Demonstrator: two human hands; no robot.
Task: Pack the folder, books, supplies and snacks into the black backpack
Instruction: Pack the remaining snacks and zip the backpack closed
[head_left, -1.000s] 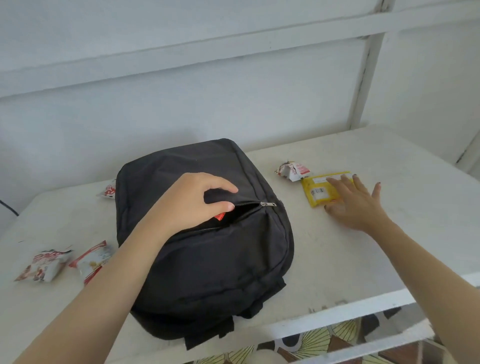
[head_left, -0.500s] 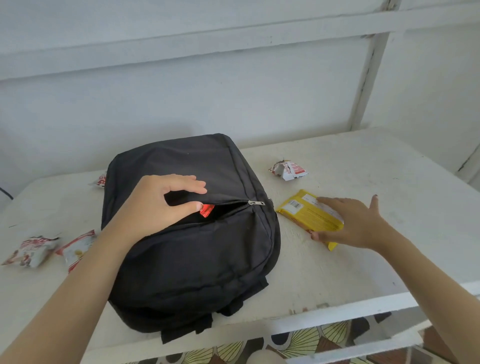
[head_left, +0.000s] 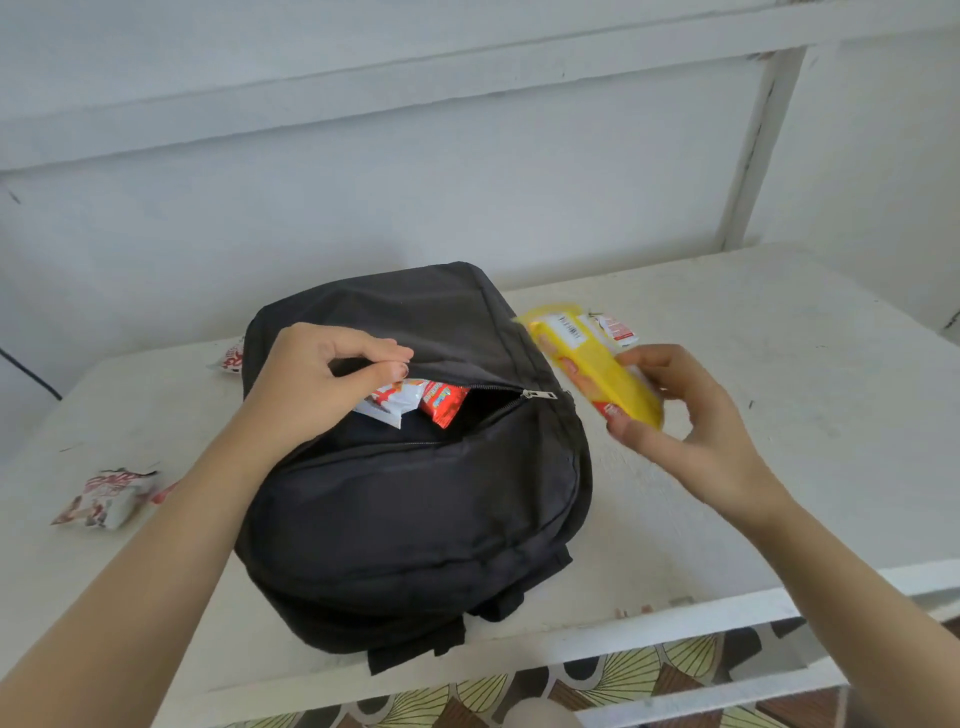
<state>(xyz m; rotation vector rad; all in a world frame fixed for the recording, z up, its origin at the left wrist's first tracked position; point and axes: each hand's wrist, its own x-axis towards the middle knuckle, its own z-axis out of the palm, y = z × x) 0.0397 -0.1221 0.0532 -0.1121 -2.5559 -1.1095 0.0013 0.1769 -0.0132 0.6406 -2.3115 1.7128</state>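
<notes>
Pinching up the top lip of the front pocket (head_left: 493, 402) with the left hand (head_left: 322, 384), the black backpack (head_left: 415, 509) lying flat on the white counter (head_left: 805, 457) and two snack packets (head_left: 410, 402) already poking from the unzipped opening. Gripping the near end of a yellow snack packet (head_left: 597, 369) in the curled right hand (head_left: 691, 415), just beside the backpack's right edge. Likely handling as light, slick, crinkly and crushable inside; probably calling for a gentle hold across its width, feeding it in end first.
</notes>
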